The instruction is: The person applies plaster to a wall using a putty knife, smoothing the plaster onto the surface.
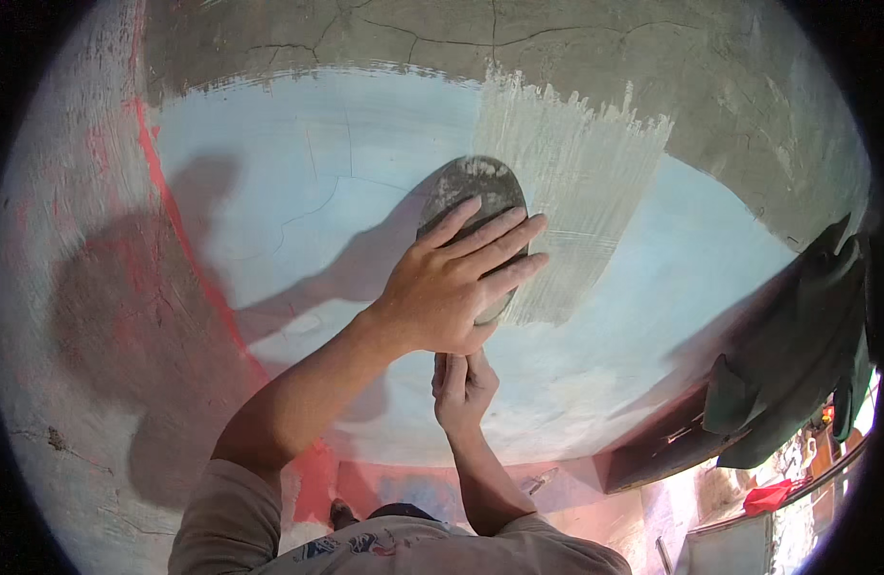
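Observation:
A dark, flat oval tool (pixel 490 177) with pale smudges lies against the pale blue wall, beside a grey streaked patch (pixel 567 192). My left hand (pixel 461 268) rests flat across its face with fingers spread, pointing up and right. Just below, my right hand (pixel 463 388) is closed in a fist at the tool's lower end. The spot where the right fingers meet the tool is hidden behind the left palm. Pale dust marks the fingers.
Bare, cracked grey plaster (pixel 423 38) borders the blue wall (pixel 269 125) above. At left, a red-edged corner meets a rough side wall (pixel 68 316). Dark cloth (pixel 797 335) hangs at right, above a dark wooden ledge (pixel 653 441). A red item (pixel 768 496) lies lower right.

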`<state>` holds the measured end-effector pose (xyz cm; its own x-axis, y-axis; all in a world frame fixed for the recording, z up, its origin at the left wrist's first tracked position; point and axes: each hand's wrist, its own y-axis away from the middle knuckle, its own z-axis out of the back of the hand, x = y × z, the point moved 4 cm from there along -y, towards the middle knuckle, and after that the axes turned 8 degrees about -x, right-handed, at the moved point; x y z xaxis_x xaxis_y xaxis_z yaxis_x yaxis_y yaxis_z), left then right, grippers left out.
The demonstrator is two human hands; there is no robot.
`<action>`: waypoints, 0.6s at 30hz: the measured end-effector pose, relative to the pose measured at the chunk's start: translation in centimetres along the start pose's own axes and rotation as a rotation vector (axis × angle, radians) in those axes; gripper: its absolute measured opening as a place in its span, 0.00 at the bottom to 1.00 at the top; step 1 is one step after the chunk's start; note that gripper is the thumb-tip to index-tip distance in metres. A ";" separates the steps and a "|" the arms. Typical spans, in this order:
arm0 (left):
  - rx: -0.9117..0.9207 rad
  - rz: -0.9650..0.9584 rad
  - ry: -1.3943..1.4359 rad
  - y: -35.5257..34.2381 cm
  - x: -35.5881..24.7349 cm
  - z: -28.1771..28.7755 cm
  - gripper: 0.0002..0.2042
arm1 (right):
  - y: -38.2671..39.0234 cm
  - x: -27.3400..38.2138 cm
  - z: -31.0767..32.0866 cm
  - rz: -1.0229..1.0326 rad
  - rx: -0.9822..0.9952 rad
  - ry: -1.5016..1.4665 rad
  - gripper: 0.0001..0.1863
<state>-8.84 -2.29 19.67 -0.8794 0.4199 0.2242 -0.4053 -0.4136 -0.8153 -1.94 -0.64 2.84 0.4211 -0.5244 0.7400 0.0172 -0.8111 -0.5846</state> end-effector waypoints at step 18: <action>-0.051 0.000 0.098 -0.3 0.8 0.5 0.37 | -1.0 1.8 -0.3 0.087 -0.003 0.110 0.13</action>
<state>-9.52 -2.27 20.40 -0.8499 0.4977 0.1731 -0.3899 -0.3731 -0.8419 -1.46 -0.79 4.86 0.3191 -0.6176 0.7189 -0.0172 -0.7622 -0.6471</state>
